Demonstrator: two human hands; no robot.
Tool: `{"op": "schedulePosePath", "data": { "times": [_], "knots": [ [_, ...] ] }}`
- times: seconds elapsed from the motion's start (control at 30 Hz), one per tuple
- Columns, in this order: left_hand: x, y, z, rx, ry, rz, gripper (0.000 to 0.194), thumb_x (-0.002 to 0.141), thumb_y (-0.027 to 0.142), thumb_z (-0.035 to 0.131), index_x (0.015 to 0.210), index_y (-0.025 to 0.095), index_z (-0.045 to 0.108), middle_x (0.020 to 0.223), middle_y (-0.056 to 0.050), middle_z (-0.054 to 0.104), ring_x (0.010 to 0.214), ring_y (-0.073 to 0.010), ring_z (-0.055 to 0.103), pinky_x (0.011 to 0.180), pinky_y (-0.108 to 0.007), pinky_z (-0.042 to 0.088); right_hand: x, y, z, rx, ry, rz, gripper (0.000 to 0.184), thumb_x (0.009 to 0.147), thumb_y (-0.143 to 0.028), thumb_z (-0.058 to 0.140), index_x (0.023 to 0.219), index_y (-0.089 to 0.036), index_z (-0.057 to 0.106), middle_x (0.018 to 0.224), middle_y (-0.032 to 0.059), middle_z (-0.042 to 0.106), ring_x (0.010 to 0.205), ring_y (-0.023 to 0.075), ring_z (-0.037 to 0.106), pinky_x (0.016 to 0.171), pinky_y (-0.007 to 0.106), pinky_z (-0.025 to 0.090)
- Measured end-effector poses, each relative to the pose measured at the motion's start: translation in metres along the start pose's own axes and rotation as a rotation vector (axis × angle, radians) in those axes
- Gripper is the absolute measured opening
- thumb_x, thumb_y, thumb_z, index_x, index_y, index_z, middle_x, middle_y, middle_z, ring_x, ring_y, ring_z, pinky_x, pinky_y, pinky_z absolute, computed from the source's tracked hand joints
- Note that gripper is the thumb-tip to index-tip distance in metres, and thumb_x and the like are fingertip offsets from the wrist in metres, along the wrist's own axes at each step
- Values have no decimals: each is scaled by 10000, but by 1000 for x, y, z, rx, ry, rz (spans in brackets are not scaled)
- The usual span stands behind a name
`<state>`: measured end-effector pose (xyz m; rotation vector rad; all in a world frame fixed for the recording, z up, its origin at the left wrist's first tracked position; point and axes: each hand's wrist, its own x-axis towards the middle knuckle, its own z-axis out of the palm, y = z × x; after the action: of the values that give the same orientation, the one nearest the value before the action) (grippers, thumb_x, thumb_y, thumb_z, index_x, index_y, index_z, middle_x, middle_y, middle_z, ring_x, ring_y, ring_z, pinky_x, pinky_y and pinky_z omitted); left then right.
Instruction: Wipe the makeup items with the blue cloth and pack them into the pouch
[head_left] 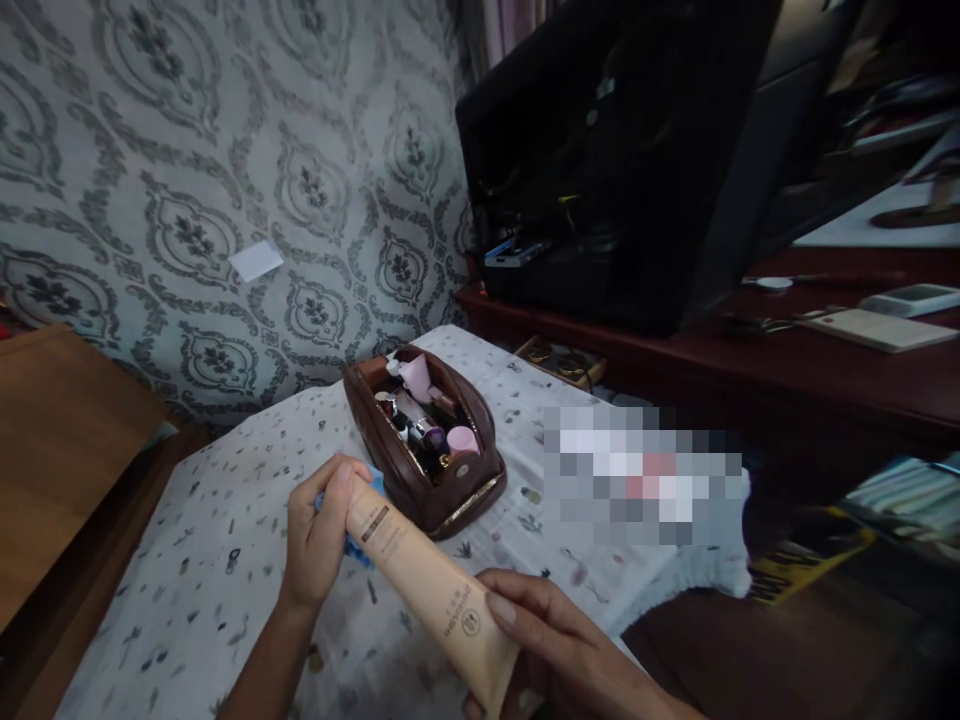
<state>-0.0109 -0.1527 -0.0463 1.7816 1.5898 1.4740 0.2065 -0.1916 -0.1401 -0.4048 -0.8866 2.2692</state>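
Observation:
My right hand grips the lower end of a long beige cosmetic tube that slants up to the left. My left hand is closed around the tube's upper end, with a bit of blue cloth pressed between its fingers and the tube. Just beyond the hands, an open brown zip pouch sits on a white printed tablecloth. Several small cosmetics fill the pouch, among them pink items.
A dark red wooden desk stands to the right, bearing a large black bag, a white notebook and small devices. Patterned wallpaper lies behind. A wooden board is at left. Books lie low at the right.

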Motion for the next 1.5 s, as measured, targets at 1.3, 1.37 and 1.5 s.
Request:
{"op": "schedulePosePath", "data": {
  "times": [1.3, 1.37, 1.5],
  "knots": [
    [132, -14, 24, 596, -123, 288, 355, 987, 400, 355, 819, 225, 615, 677, -4, 606, 679, -184, 559, 670, -271, 381, 61, -135, 11, -466, 314, -295, 256, 907, -354, 662, 832, -112, 624, 578, 40, 684, 489, 92, 626, 452, 156, 458],
    [130, -15, 22, 549, -116, 289, 368, 989, 409, 354, 839, 218, 631, 699, -10, 629, 704, -185, 577, 685, -268, 396, 64, -138, 10, -465, 304, -286, 240, 920, -329, 650, 818, -113, 625, 584, 47, 692, 494, 93, 632, 457, 154, 470],
    [121, -16, 23, 466, -17, 279, 364, 991, 402, 356, 874, 202, 637, 778, -25, 669, 753, -182, 600, 716, -268, 419, 69, -142, 10, -482, 311, -272, 224, 936, -287, 637, 795, -114, 622, 580, 45, 688, 512, 101, 652, 455, 151, 486]
  ]
}}
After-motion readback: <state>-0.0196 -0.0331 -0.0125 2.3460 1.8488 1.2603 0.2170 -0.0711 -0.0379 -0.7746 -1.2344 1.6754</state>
